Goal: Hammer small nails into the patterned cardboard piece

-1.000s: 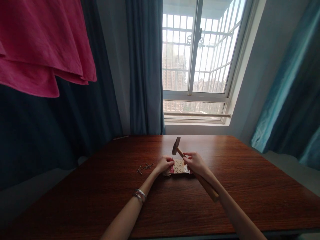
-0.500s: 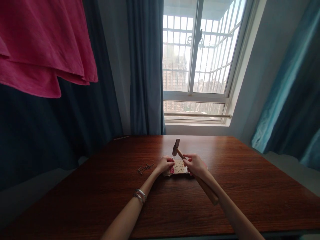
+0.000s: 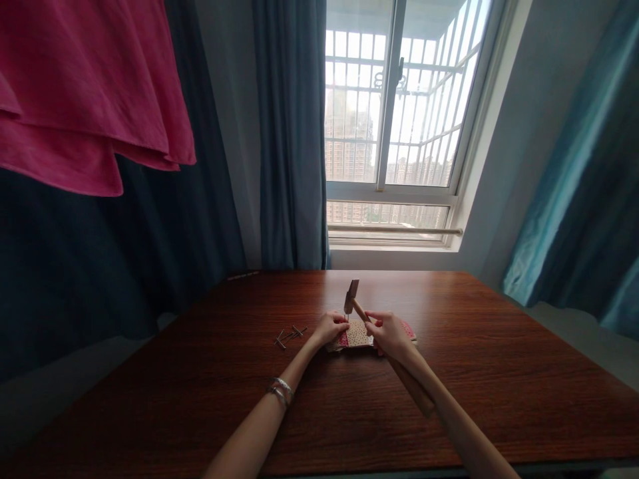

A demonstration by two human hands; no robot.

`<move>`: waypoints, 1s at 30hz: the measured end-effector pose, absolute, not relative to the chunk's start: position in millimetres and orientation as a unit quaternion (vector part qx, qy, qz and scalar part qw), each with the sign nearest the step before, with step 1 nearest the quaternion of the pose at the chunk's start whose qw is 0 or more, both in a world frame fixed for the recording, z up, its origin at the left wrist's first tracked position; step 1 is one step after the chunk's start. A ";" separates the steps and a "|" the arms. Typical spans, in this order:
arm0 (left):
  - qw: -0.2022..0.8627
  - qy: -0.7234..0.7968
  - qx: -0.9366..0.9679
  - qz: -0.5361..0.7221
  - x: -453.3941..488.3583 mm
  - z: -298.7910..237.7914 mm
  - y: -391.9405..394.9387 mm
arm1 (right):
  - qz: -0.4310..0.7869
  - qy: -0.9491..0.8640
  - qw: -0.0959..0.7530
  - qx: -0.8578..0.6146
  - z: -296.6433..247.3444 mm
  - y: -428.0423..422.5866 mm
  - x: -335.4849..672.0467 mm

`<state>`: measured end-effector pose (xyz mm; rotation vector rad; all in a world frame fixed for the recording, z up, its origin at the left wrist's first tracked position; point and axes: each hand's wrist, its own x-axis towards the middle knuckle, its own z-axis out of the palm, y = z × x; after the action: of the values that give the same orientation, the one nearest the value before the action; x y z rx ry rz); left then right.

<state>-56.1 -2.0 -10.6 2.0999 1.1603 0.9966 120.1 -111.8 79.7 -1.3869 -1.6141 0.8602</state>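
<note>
My right hand (image 3: 392, 334) is closed around the wooden handle of a hammer (image 3: 362, 311), gripping it partway up, with the handle's end slanting back beneath my forearm. The dark hammer head is over a thin upright nail (image 3: 348, 319), at or just above its top. My left hand (image 3: 331, 327) pinches the nail low down, its fingers resting at the left end of a patterned block-like piece (image 3: 359, 334). That piece has a beige dotted middle and pink patches at both ends; my hands cover parts of it.
Several loose nails (image 3: 289, 336) lie in a small heap left of my left hand on the brown wooden table (image 3: 479, 386). Behind the table are a barred window (image 3: 389, 153) and blue curtains (image 3: 292, 133). Pink cloth (image 3: 94, 100) hangs at the upper left.
The hammer head has come down slightly onto or close to the nail, and my right hand has lowered a little with it. My left hand stays in place.
</note>
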 end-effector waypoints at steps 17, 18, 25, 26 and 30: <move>0.272 0.429 0.780 0.364 -56.0 -6.9 -4.6 | 0.355 -0.635 0.410 -0.550 78.6 -108.1 123.9; 0.271 0.432 0.781 0.360 -56.0 -6.6 -4.6 | 0.361 -0.636 0.401 -0.552 78.8 -108.0 123.7; 0.269 0.431 0.783 0.358 -56.4 -6.7 -4.7 | 0.347 -0.641 0.418 -0.543 81.6 -110.8 121.7; 0.269 0.431 0.784 0.356 -56.4 -6.4 -4.9 | 0.353 -0.644 0.412 -0.539 80.6 -111.4 121.7; 0.264 0.437 0.785 0.351 -56.5 -4.9 -5.6 | 0.378 -0.621 0.445 -0.522 72.9 -111.0 123.6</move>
<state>-56.5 -5.6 -4.9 2.1215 1.1826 0.9495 123.6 -111.0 72.9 -1.2940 -1.5389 0.9372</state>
